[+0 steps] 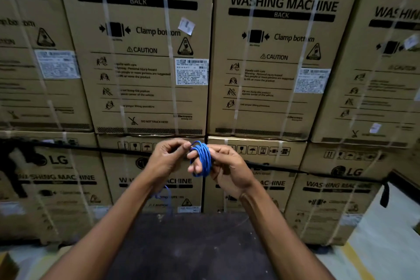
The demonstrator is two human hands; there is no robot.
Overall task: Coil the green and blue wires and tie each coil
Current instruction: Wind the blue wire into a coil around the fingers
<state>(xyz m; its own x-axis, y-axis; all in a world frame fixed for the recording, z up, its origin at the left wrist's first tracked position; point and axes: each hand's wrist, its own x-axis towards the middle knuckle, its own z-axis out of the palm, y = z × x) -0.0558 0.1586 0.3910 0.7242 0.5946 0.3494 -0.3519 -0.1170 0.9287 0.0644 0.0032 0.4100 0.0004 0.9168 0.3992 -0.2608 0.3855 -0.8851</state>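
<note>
The thin blue wire coil (201, 158) sits above the dark table (193, 245), looped round the right hand (223, 166) fingers; left hand (169, 157) fingers pinch its free end. We judge slack tension could spring the loops loose. We see no green wire.

Blue wire (201, 158) — thin, wound into a small upright multi-loop coil, held in mid-air above the dark surface. A loose blurred tail (167, 193) hangs below — its end can't be made out. Green wire not visible.
</note>
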